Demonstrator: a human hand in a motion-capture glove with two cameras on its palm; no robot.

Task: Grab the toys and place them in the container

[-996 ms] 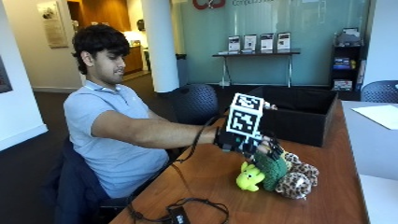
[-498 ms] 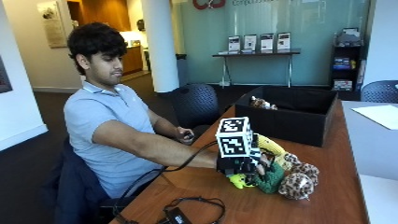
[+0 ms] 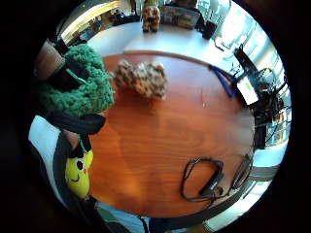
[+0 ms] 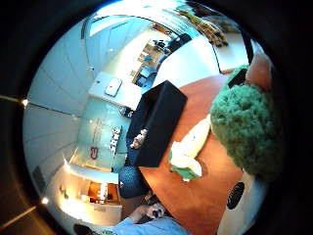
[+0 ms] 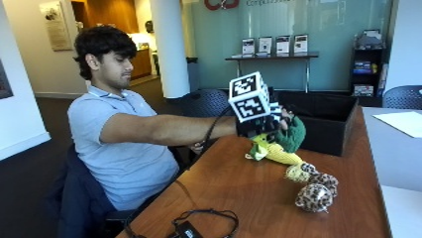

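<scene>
The green-and-yellow plush toy (image 5: pixel 280 144) is grasped by the gloved right hand (image 5: pixel 264 124); it should be carried clear over the black container's (image 5: pixel 323 121) rim before being released.

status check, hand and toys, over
Right hand grips green and yellow toy, lifted above table. Spotted toy lies on table. Black container beyond, path open.

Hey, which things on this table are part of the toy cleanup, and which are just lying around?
Part of the job:
green and yellow plush toy, held by the right hand
spotted plush toy
black container

Just lying about:
black cable
paper
</scene>
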